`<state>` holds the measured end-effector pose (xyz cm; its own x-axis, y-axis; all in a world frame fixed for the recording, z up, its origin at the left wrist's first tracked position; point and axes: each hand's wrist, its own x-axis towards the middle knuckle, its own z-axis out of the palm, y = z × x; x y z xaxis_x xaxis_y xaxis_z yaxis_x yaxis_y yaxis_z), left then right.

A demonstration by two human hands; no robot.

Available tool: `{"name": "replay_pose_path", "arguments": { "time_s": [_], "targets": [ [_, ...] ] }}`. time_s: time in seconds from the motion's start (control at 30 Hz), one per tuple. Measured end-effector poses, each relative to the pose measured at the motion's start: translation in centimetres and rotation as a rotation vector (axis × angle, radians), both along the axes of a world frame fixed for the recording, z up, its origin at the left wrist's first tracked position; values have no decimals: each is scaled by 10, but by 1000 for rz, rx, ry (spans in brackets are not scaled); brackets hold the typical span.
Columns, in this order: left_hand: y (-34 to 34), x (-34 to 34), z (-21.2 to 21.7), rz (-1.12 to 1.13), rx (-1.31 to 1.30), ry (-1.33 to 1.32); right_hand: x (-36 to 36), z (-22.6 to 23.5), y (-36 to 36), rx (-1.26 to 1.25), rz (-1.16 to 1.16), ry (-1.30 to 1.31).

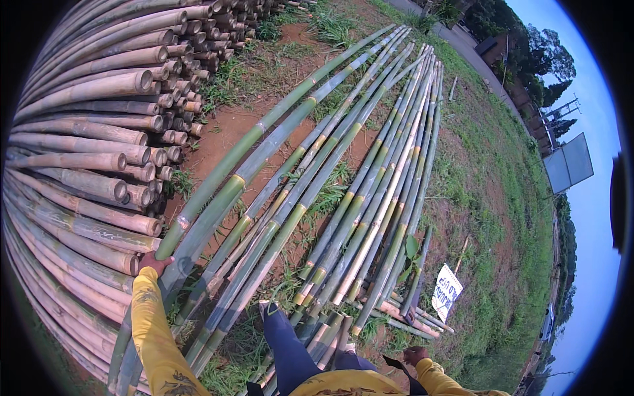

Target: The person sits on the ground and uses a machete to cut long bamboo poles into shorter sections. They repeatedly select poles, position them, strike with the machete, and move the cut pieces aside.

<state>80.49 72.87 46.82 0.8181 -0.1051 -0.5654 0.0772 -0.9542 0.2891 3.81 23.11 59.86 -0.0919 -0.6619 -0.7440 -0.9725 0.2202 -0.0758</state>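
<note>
Head view was filled by an outdoor yard of red earth [218, 142] and patchy grass [492, 198]. Long green bamboo poles [356, 198] were laid side by side on the ground, beside a stacked pile of dried bamboo [86, 132]. The left hand [154, 263] was closed around the butt of one thick green pole [224, 181]. The right hand [415, 356] was held low near the hip; its grip could not be told. A white sign [446, 292] was seen lying on the grass.

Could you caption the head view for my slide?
Left hand grips a green bamboo pole beside stacked dry bamboo.
</note>
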Motion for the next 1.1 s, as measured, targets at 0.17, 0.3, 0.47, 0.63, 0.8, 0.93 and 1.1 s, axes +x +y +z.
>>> {"name": "replay_pose_path", "arguments": {
  "time_s": [0.17,0.3,0.47,0.63,0.8,0.93,1.1],
  "targets": [
    [-44,-27,72,-63,41,-99,-15,12,22,25,9,30],
    [-43,-60,103,-99,61,-97,-27,8,11,52,36,42],
    [-99,-145,201,-194,-126,-144,-62,-15,1,83,-6,-57],
    [-172,-263,277,-300,-263,-39,-126,-60,-16,106,-126,-257],
    [-266,-420,322,-360,-295,-17,-230,-100,-65,57,-207,-551],
    [-319,-522,311,-377,-209,-91,-303,-105,-114,40,-127,-566],
    [-357,-591,269,-304,-369,34,-360,-84,-152,76,-61,-575]
  ]
}}
